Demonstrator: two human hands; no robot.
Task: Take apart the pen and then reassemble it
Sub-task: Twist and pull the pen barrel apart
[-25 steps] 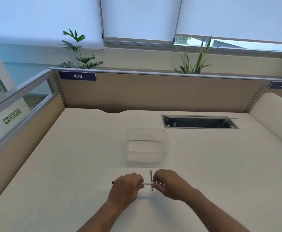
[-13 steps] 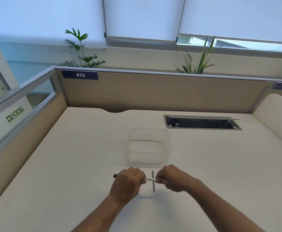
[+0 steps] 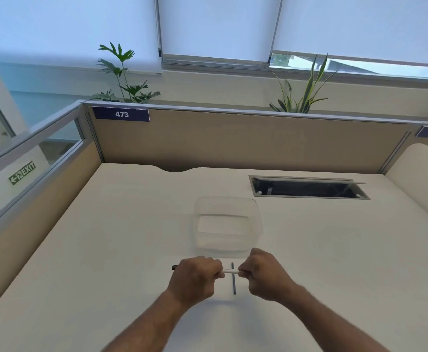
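Observation:
A white pen (image 3: 230, 271) runs level between my two hands, just above the desk. My left hand (image 3: 196, 278) is closed around its left part, and the pen's dark end (image 3: 174, 267) sticks out past that fist. My right hand (image 3: 263, 273) pinches the pen's right end with its fingertips. Under the pen, a thin dark rod (image 3: 233, 282) lies on the desk, pointing away from me. How the pen's parts join inside my hands is hidden.
A clear plastic container (image 3: 227, 226) stands on the cream desk (image 3: 106, 250) just beyond my hands. An open cable slot (image 3: 308, 188) is cut into the desk at the back right. Tan partition walls (image 3: 246, 141) close the back and left sides.
Both hands have shifted slightly away from me and closer to the container, still holding the pen. The dark rod stays on the desk.

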